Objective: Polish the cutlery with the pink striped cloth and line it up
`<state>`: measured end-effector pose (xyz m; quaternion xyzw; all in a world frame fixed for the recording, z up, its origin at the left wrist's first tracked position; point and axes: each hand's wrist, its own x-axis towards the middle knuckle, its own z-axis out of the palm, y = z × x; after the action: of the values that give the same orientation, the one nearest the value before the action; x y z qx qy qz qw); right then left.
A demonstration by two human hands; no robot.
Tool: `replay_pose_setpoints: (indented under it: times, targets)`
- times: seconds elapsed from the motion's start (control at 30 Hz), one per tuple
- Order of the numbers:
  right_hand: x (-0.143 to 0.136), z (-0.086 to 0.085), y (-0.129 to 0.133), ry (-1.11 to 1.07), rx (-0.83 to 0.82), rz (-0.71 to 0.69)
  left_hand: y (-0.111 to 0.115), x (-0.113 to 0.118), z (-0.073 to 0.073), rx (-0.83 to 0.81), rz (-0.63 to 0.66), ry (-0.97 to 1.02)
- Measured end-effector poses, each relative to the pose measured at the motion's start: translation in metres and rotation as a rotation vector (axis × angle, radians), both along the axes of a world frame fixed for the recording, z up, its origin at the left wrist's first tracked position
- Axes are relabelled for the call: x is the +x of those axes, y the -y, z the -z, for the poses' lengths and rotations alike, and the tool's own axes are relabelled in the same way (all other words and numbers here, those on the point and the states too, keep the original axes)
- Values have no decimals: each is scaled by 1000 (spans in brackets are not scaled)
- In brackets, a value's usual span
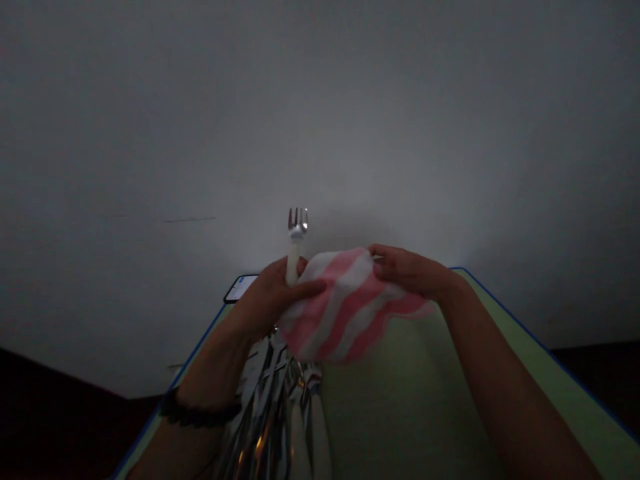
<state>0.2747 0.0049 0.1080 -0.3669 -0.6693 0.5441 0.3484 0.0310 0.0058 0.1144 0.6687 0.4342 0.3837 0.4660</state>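
A fork point(295, 247) with a white handle stands upright, tines up, in my left hand point(273, 293). The left thumb also presses on the edge of a pink and white striped cloth point(345, 307). My right hand point(410, 270) is closed on the cloth's upper right part, its fingertips partly behind the fabric. The cloth hangs between both hands, slightly blurred, above the green table point(405, 400). Below it and my left forearm lies a pile of metal cutlery point(270, 407), some pieces with white handles.
A phone point(240, 287) with a lit screen lies at the table's far left corner. Behind the table rises a plain grey wall point(350, 120). Blue edging runs along the table's sides.
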Motion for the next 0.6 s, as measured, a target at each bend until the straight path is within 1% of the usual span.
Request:
replay_pose_setpoints:
  times: [0.03, 0.1, 0.13, 0.17, 0.23, 0.33, 0.37, 0.43, 0.5, 0.57, 0.6]
  targets:
    - [5, 2, 0, 61, -32, -75, -1, -2, -1, -15, -37, 34]
    - [14, 6, -1, 172, -74, -134, -3, -7, -3, -42, -118, 120]
    - [16, 9, -2, 176, -78, -150, -3, -9, -4, -52, -151, 164]
    - [18, 11, -4, 148, -69, -156, -4, -11, -5, -63, -174, 205]
    - [15, 15, -10, -10, -26, -123, -4, -13, -6, -78, -184, 284]
    - [0, 20, -18, -334, 4, 53, -4, -8, -7, -91, -162, 382]
    - [-6, 21, -19, -403, -17, 111, -5, -5, -7, -92, -162, 415]
    - [-18, 24, -22, -490, -58, 154, -6, 0, -7, -98, -172, 477]
    - [-26, 27, -21, -542, -47, 138, -7, 3, -8, -94, -208, 531]
    - [-28, 29, -19, -521, -40, 55, -7, 3, -8, -70, -264, 546]
    - [-28, 29, -17, -472, -46, -3, -8, 2, -9, -59, -287, 522]
